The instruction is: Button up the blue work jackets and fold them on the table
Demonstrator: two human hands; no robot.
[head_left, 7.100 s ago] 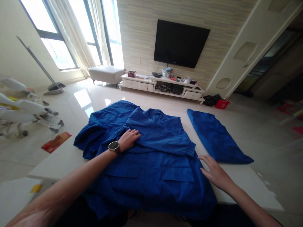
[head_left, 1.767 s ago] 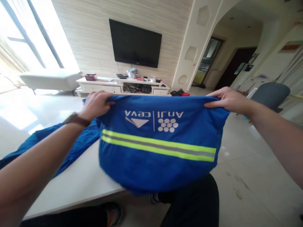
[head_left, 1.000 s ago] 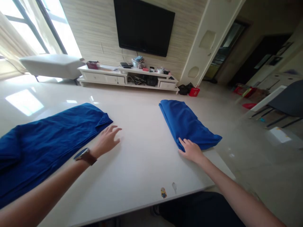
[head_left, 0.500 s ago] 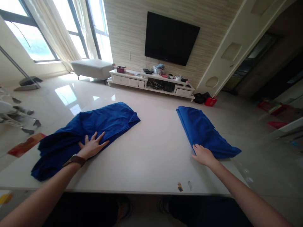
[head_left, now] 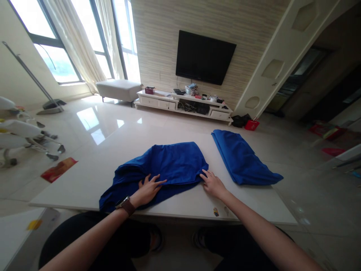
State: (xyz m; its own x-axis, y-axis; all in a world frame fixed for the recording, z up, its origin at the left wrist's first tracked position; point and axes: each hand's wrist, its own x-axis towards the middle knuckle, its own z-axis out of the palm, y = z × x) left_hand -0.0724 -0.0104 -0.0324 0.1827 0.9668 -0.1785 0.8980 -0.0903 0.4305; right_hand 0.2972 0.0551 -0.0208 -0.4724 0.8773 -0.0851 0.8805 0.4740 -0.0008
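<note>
Left of the bundle (head_left: pixel 245 160) on the counter (head_left: pixel 76 184) lies our cloth (head_left: pixel 175 162). Our left hand (head_left: pixel 148 192) rests on it, fingers spread; our right hand (head_left: pixel 213 184) touches its bundle-side end, grip unclear. We should anchor left and ease creases out evenly.

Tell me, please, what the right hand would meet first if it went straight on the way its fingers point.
The right hand would first meet the right end of the blue garment under the left hand; its fingertips seem to touch that edge, though exact contact is hard to judge.
</note>
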